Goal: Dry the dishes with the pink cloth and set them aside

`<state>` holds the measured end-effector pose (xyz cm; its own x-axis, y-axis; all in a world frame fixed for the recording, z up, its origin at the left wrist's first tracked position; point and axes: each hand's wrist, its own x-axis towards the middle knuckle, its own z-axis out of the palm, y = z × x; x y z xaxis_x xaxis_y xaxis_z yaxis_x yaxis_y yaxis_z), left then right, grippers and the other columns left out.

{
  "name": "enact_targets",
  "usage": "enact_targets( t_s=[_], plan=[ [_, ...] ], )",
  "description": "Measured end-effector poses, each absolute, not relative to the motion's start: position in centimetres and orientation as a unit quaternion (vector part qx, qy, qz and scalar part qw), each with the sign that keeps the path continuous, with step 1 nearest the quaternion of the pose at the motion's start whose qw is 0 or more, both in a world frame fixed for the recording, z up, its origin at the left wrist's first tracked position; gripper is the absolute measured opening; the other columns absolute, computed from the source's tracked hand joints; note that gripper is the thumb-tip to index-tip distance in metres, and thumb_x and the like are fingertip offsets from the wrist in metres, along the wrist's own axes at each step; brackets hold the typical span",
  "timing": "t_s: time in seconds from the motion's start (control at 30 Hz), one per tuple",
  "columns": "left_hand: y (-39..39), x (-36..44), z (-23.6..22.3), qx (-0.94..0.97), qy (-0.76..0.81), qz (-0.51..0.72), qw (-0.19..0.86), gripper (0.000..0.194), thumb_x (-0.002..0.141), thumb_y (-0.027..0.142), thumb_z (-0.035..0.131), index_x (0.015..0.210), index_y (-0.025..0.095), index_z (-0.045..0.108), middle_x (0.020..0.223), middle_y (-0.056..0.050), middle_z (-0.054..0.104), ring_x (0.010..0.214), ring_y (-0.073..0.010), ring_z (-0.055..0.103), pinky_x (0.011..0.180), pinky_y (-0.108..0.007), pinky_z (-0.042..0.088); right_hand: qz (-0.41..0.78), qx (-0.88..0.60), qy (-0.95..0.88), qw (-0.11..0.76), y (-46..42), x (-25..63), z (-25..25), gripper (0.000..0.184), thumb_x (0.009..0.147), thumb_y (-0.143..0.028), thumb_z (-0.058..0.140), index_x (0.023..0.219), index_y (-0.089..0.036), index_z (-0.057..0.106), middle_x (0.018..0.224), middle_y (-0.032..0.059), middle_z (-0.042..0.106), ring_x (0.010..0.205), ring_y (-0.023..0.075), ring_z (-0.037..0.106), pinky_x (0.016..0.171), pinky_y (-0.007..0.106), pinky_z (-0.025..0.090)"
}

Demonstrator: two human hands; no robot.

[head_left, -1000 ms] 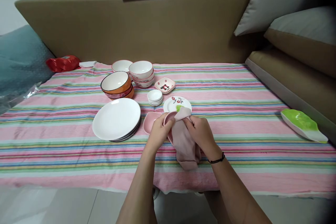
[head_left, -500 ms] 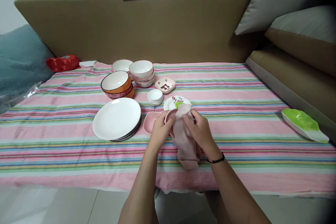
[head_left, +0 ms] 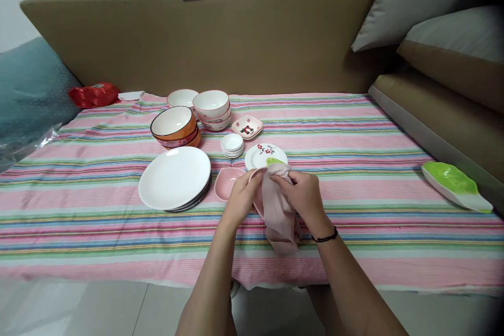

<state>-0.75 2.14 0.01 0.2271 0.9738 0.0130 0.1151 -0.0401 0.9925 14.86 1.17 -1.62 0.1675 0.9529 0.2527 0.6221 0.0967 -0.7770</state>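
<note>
My left hand (head_left: 241,195) grips the left rim of a small pink bowl (head_left: 258,198), thumb on the near side. A pale pink cloth (head_left: 279,215) drapes over the bowl's right part and hangs down below it. My right hand (head_left: 302,193) is closed on the cloth at the bowl's upper right edge and wears a black band at the wrist. Much of the bowl is hidden by cloth and fingers. Just left of my left hand, another pink dish (head_left: 226,182) lies on the striped cloth. Behind my hands is a white plate with red flowers (head_left: 258,156).
Stacked white plates (head_left: 175,178) sit at left, with orange bowls (head_left: 173,123) and white red-rimmed bowls (head_left: 212,105) behind. Small white dishes (head_left: 232,144) and a patterned dish (head_left: 247,126) stand mid-table. A green leaf-shaped dish (head_left: 454,185) lies far right, beside cushions (head_left: 444,121).
The bowl has tilted in my hands, and my right hand has shifted slightly, bunching the cloth along the upper edge. The other dishes have stayed put.
</note>
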Motion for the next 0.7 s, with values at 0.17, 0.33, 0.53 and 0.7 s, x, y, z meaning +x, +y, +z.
enact_targets(
  t_s=[0.17, 0.33, 0.53, 0.7],
  plan=[
    [2.2, -0.8, 0.0, 0.577, 0.483, 0.427, 0.500, 0.031, 0.086, 0.037, 0.044, 0.092, 0.016, 0.066, 0.095, -0.003, 0.068, 0.096, -0.0213, 0.058, 0.085, -0.028, 0.044, 0.148, -0.621, -0.666, 0.387, 1.0, 14.9, -1.1, 0.045, 0.089, -0.044, 0.042, 0.052, -0.021, 0.028, 0.044, -0.0025, 0.032, 0.045, 0.0099, 0.026, 0.050, 0.028, 0.018],
    [2.3, -0.6, -0.7, 0.539, 0.510, 0.462, 0.487, 0.033, 0.086, 0.038, 0.044, 0.099, 0.016, 0.065, 0.097, -0.004, 0.068, 0.092, -0.0200, 0.058, 0.080, -0.027, 0.045, 0.246, -0.603, -0.640, 0.407, 1.1, 14.6, -1.2, 0.023, 0.084, -0.032, 0.045, 0.065, -0.021, 0.037, 0.054, -0.0026, 0.042, 0.050, 0.0115, 0.038, 0.050, 0.024, 0.026],
    [2.8, -0.6, -0.9, 0.524, 0.498, 0.457, 0.519, 0.028, 0.082, 0.034, 0.048, 0.093, 0.016, 0.067, 0.095, -0.005, 0.069, 0.092, -0.0221, 0.059, 0.078, -0.027, 0.046, 0.389, -0.578, -0.542, 0.470, 1.2, 14.3, -1.4, 0.021, 0.079, -0.036, 0.058, 0.084, -0.016, 0.059, 0.070, -0.0005, 0.056, 0.063, 0.0131, 0.048, 0.057, 0.024, 0.036],
    [2.5, -0.7, -0.5, 0.514, 0.535, 0.424, 0.520, 0.021, 0.078, 0.035, 0.051, 0.076, 0.018, 0.063, 0.083, -0.004, 0.067, 0.085, -0.0222, 0.058, 0.071, -0.029, 0.046, 0.549, -0.492, -0.401, 0.543, 0.8, 14.0, -0.7, 0.036, 0.075, -0.042, 0.066, 0.101, -0.018, 0.062, 0.089, 0.0026, 0.065, 0.075, 0.0159, 0.057, 0.065, 0.025, 0.043]
  ],
)
